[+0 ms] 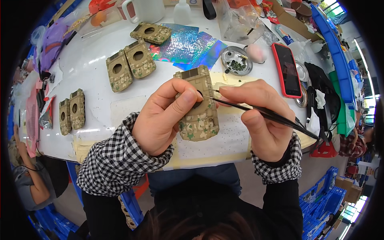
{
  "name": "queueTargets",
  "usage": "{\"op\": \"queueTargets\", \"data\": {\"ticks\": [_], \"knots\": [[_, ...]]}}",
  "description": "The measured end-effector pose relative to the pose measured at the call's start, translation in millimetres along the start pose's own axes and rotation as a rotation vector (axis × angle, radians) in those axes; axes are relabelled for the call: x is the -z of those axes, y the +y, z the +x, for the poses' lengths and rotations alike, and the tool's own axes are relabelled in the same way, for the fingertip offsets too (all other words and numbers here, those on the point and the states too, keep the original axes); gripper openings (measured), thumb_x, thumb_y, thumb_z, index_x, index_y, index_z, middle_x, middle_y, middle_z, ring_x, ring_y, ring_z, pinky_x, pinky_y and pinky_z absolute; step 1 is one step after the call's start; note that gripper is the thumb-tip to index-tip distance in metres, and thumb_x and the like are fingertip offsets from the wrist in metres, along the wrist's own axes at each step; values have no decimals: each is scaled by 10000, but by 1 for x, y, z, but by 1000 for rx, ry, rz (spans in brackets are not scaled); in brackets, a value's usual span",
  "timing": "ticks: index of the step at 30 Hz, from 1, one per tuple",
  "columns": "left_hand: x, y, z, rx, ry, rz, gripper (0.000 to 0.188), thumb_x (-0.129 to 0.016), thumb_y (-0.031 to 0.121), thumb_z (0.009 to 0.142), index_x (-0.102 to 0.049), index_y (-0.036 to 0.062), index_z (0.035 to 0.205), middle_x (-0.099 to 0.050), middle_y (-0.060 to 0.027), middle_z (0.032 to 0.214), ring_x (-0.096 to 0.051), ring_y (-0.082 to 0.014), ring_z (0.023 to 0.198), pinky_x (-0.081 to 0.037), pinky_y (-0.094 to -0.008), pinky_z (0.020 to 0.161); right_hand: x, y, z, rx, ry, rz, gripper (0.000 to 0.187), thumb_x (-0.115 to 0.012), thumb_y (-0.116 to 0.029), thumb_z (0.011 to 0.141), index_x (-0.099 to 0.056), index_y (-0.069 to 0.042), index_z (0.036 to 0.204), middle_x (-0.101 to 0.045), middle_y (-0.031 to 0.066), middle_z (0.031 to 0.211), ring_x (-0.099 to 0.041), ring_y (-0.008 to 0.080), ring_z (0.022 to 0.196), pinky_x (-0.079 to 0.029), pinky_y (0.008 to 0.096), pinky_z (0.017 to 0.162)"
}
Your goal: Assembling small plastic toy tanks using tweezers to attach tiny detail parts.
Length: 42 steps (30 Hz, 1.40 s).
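Observation:
My left hand (158, 120) grips a camouflage-patterned model tank hull (202, 126) by its left side, its thumb and forefinger closed beside the dark round hole in its top. Pinched in my right hand (266, 120) is a pair of black tweezers (306, 131), whose tips reach the hull's upper surface near that hole. Whether the tips hold a tiny part is too small to tell. Just beyond the hull, a round metal dish (240, 73) contains small dark green pieces.
More hulls lie on the white table: a pair (119, 80) left of centre, another (154, 34) farther back, two (78, 114) at far left. Shiny holographic pouches (184, 42), a red-cased phone (276, 56), a white jug (150, 10) and plastic bags (240, 22) surround the work.

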<state>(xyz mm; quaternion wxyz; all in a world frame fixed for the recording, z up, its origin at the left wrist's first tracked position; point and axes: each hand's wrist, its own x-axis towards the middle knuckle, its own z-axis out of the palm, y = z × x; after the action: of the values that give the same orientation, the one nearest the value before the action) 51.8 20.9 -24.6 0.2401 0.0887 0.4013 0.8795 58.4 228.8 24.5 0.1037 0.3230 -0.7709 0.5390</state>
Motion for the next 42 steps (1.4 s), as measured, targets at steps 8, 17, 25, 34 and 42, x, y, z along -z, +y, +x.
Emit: {"op": "queueTargets", "data": {"ticks": [8,17,25,34,42], "knots": [[-2,1,0,8,60,61,136,-527,202,981,-549,68,991,-599,-1,962,-552,-58,883,-460,-231,801,-4,11,-1,-59,51,161,201,-574,-91,915,-657,24,1056,-671,99,943,-583,200,886,-464,313,783],[-4,-1,-1,-10,61,131,122,-524,182,981,-547,63,986,-597,-11,987,-543,-76,924,-447,-255,848,3,12,-1,-130,-36,118,202,-590,-101,910,-669,-10,1071,-650,108,954,-604,203,868,-478,302,769],[-3,-2,0,-5,64,94,119,-528,179,979,-552,63,986,-606,-18,997,-547,-84,942,-442,-261,864,-2,9,0,-171,12,130,355,-491,-281,971,-675,21,996,-676,116,929,-585,200,879,-460,323,789],[-3,-2,1,-10,73,109,117,-534,177,976,-565,65,984,-613,-11,989,-548,-76,930,-441,-256,856,-5,16,-3,-131,65,215,191,-571,-101,920,-670,14,1036,-673,101,918,-598,188,858,-464,298,774],[-2,-3,2,-14,48,62,120,-539,176,973,-570,61,992,-619,-5,983,-558,-71,912,-453,-247,839,-6,14,-5,-188,81,255,184,-553,-93,934,-657,23,1031,-666,106,932,-607,186,870,-469,295,788]]}}
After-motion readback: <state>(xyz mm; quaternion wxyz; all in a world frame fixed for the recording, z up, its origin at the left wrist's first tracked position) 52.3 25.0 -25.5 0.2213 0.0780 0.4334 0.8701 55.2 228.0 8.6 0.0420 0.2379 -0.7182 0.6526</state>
